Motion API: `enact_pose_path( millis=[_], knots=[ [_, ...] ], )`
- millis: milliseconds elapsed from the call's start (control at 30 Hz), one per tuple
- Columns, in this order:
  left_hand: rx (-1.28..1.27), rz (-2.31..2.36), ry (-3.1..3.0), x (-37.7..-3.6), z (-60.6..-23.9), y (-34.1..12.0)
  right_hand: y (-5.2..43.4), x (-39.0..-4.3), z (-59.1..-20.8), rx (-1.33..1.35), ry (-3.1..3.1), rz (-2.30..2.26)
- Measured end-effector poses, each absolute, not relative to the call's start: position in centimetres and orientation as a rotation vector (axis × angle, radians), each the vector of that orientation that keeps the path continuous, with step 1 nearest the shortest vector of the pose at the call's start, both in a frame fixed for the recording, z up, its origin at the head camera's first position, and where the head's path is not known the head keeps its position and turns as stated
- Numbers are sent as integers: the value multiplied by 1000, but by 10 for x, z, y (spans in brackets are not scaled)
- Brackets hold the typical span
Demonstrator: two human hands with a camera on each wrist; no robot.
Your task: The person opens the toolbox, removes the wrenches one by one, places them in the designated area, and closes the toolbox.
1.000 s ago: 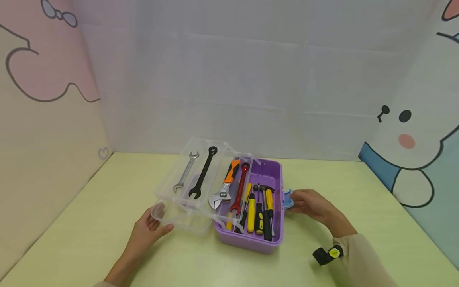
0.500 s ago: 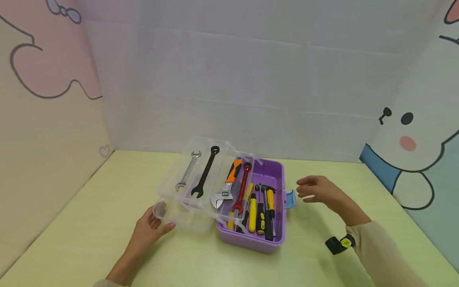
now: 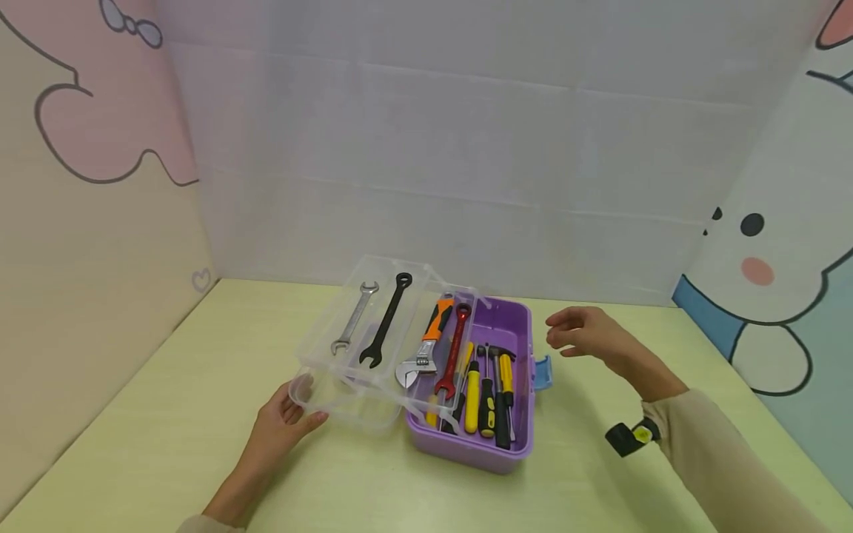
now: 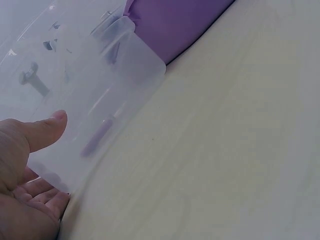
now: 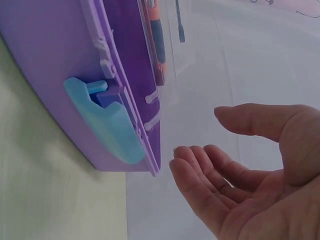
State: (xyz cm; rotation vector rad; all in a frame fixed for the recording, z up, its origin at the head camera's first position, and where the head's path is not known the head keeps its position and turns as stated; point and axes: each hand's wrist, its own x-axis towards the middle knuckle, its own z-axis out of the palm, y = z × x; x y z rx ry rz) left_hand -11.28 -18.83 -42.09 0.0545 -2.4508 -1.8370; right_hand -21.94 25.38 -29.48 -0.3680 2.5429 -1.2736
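Left hand grip around clear lid, fingertips hidden; right hand loosely open beside toolbox.

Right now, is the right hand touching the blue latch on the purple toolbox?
No. The right hand hovers open beside the purple plastic toolbox, apart from its blue latch.

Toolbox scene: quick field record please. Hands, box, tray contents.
left hand: holds the front corner of the clear lid
right hand: open, in the air right of the purple toolbox, touching nothing
blue latch: free, on the box's right side
clear tray: silver wrench, black wrench
box interior: red wrench, yellow screwdrivers
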Motion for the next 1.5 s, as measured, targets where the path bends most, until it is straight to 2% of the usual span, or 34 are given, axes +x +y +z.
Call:
enact_pose_path(
  millis=[800, 1500],
  knots=[
    [56, -1825, -2457, -112, -418, -187, 186, -238, -290, -703, 2673, -1159],
    [38, -1779, -2462, -110, -420, -185, 135, -255, -281, -1386, 2636, -618]
  ],
)
